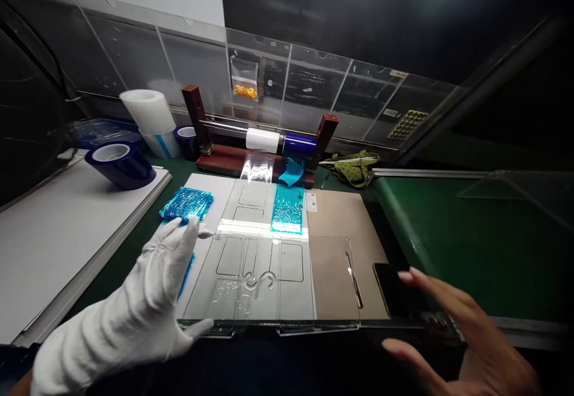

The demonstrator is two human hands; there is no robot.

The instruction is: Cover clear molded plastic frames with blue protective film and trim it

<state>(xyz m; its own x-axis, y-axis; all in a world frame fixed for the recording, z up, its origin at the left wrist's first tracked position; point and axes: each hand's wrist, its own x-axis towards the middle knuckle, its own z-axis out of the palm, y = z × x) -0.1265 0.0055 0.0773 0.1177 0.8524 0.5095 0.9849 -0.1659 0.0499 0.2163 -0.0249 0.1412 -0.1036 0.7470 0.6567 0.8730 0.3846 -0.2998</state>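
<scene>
My left hand (156,282), in a white glove, hovers open over the left edge of a clear plastic jig plate (251,276) with outlined cut-outs. Just beyond its fingertips lies a small stack of blue film pieces (187,203). Another blue film piece (287,209) lies on the plate farther back. My bare right hand (452,330) is open at the lower right, its fingers reaching over a dark phone (392,291) at the table's front edge. Metal tweezers (353,279) lie on a brown board (345,228) between the plate and the phone.
A wooden holder (260,145) carries white and blue tape rolls at the back. A dark blue tape roll (120,164) and a white roll (149,115) stand on the left. A green conveyor (470,234) runs on the right. A clear acrylic screen (314,85) closes the back.
</scene>
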